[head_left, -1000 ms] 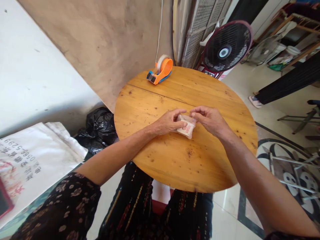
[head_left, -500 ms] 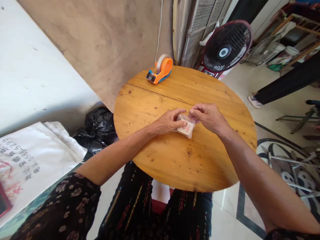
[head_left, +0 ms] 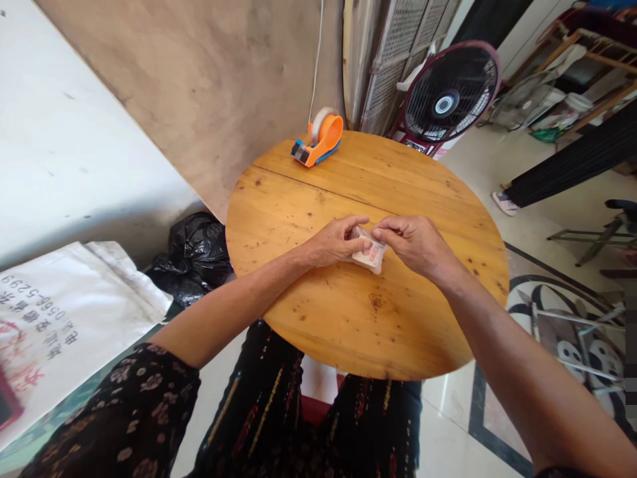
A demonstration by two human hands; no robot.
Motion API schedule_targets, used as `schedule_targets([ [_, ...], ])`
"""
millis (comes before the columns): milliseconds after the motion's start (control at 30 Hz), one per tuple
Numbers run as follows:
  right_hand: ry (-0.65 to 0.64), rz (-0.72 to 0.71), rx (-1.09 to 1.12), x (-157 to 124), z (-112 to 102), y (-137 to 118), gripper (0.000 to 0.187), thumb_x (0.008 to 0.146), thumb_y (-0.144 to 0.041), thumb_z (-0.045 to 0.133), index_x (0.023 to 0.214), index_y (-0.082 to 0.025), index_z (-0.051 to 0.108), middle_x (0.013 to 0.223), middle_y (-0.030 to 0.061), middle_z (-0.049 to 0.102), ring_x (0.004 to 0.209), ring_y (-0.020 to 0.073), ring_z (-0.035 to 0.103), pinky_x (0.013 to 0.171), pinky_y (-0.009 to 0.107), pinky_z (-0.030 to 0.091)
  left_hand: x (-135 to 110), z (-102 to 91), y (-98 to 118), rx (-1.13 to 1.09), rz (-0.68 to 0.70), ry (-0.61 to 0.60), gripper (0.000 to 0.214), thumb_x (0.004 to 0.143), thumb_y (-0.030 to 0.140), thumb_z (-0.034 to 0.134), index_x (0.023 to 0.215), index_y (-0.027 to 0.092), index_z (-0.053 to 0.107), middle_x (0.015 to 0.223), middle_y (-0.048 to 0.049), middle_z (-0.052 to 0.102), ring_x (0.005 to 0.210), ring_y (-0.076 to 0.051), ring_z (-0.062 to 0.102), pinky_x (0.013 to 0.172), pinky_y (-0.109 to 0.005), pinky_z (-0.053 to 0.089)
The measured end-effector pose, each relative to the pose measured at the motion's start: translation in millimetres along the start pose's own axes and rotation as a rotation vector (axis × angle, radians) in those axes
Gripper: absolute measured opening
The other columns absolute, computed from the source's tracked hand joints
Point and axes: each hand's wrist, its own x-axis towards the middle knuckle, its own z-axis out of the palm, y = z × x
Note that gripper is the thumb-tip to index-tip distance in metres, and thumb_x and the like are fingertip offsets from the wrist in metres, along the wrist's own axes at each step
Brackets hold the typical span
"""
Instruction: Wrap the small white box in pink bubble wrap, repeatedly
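Observation:
A small white packet with red print (head_left: 371, 257) lies near the middle of a round wooden table (head_left: 348, 318). My left hand (head_left: 337, 242) presses on the packet's left side, with fingers curled and the thumb on top. My right hand (head_left: 415, 244) pinches the packet's far right edge between thumb and fingers. Both hands cover much of the packet. An orange and blue tape dispenser (head_left: 318, 143) stands at the table's far edge, well away from both hands.
A standing fan (head_left: 448, 93) is behind the table on the right. A black plastic bag (head_left: 196, 255) and a printed white sack (head_left: 64, 312) lie on the floor at left. A plywood board (head_left: 209, 86) leans behind. Folded metal frames (head_left: 572, 325) rest on the floor at right.
My right hand has slid down and leftward over the packet and pressed its far edge flatter. My left hand has stayed in place on the packet.

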Motion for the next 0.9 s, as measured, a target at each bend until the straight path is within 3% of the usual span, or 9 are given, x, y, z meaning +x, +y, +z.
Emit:
schedule_targets([
  [200, 0.084, -0.107, -0.072, -16, 10, 0, 0.023, 0.088, -0.023, 0.051, 0.083, -0.022, 0.074, 0.082, 0.0014, 0.073, 0.074, 0.0171, 0.065, 0.067, 0.028, 0.044, -2, 3.0, 2, 0.059, 0.014, 0.021, 0.063, 0.079, 0.036, 0.066, 0.133, 0.010, 0.047, 0.099, -0.0089, 0.067, 0.088, -0.019, 0.062, 0.076, -0.031, 0.051],
  [400, 0.208, -0.210, -0.146, -24, 25, 7, 0.024, 0.090, -0.021, 0.051, 0.093, -0.022, 0.074, 0.095, 0.0045, 0.075, 0.086, 0.0202, 0.069, 0.077, 0.031, 0.050, -6, -1.7, 12, 0.120, 0.040, 0.024, 0.061, 0.079, 0.035, 0.066, 0.133, 0.010, 0.049, 0.105, -0.0101, 0.066, 0.089, -0.017, 0.062, 0.080, -0.031, 0.050],
  [633, 0.248, -0.232, -0.222, -17, 29, 13, 0.023, 0.088, -0.018, 0.052, 0.093, -0.022, 0.074, 0.096, 0.0041, 0.076, 0.090, 0.0217, 0.069, 0.079, 0.034, 0.048, -6, -6.7, 11, 0.047, 0.056, -0.010, 0.064, 0.075, 0.023, 0.067, 0.134, 0.012, 0.046, 0.122, -0.0139, 0.059, 0.090, -0.015, 0.061, 0.081, -0.030, 0.050],
  [900, 0.270, -0.320, -0.445, -16, 32, 7, 0.024, 0.090, -0.019, 0.048, 0.089, -0.020, 0.072, 0.093, 0.0059, 0.074, 0.085, 0.0206, 0.066, 0.084, 0.037, 0.038, -8, -7.1, 15, 0.014, 0.037, -0.020, 0.057, 0.080, 0.019, 0.063, 0.134, 0.012, 0.046, 0.117, -0.0121, 0.060, 0.087, -0.012, 0.060, 0.076, -0.026, 0.049],
])
